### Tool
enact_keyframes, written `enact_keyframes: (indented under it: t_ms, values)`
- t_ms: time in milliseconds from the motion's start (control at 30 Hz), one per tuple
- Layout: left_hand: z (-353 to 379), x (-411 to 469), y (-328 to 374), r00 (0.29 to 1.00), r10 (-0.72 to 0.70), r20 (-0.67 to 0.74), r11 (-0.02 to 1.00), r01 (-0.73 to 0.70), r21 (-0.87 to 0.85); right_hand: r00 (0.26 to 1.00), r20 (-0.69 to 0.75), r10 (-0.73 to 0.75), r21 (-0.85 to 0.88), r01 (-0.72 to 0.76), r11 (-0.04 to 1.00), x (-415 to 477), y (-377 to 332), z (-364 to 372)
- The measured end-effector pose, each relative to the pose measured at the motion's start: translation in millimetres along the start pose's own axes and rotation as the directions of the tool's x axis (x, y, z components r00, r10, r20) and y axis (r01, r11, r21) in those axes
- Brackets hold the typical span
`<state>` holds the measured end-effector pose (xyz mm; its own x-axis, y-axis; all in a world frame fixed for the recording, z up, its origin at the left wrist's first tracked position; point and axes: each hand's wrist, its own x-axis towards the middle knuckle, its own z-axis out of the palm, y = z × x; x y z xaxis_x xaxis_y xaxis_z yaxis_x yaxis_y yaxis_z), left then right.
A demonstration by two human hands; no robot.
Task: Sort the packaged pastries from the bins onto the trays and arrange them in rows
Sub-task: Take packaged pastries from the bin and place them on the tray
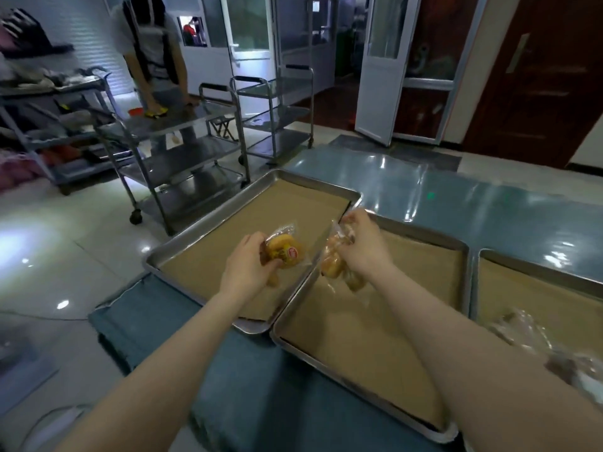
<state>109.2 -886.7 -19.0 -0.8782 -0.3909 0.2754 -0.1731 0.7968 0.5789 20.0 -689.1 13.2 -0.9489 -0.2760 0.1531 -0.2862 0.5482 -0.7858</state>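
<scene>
Gripping one packaged pastry (285,252) each (336,259), both hands (248,265) (362,246) hover over two paper-lined trays (208,216) (352,389).

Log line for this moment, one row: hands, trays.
left hand: holds labelled pastry pack over left tray | right hand: holds clear pastry pack over middle tray | both trays bare

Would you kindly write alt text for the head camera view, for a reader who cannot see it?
A person's left hand holds a yellow packaged pastry over the left tray, while the right hand holds a clear-wrapped pastry over the middle tray. Both paper-lined trays are otherwise bare; steel carts stand behind.
</scene>
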Motion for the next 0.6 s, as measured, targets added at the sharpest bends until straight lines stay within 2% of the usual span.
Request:
enact_keyframes:
  t_ms: [100,200,333,433,500,600]
  values:
    - [-15,29,-68,0.998,-0.05,0.033,0.998,0.049,0.032,0.996,0.019,0.084,0.081,-0.085,0.993,15,-17,73]
    - [-25,51,-122,0.995,-0.087,0.049,0.996,0.086,0.037,0.993,0.008,0.122,0.059,-0.122,0.991,16,-28,137]
    - [-25,66,-167,0.991,-0.117,0.068,0.992,0.114,0.045,0.989,-0.044,0.14,0.08,-0.136,0.987,15,-37,190]
    - [-22,72,-186,0.994,-0.078,0.075,0.994,0.072,0.079,0.991,-0.056,0.119,0.058,-0.116,0.992,14,-39,214]
    - [-20,75,-197,0.996,-0.074,0.051,0.994,0.069,0.085,0.997,-0.008,0.075,-0.011,-0.075,0.997,9,-36,229]
    - [-14,69,-210,0.996,-0.067,0.065,0.997,0.063,0.054,0.979,0.197,0.06,-0.205,-0.019,0.979,1,-24,248]
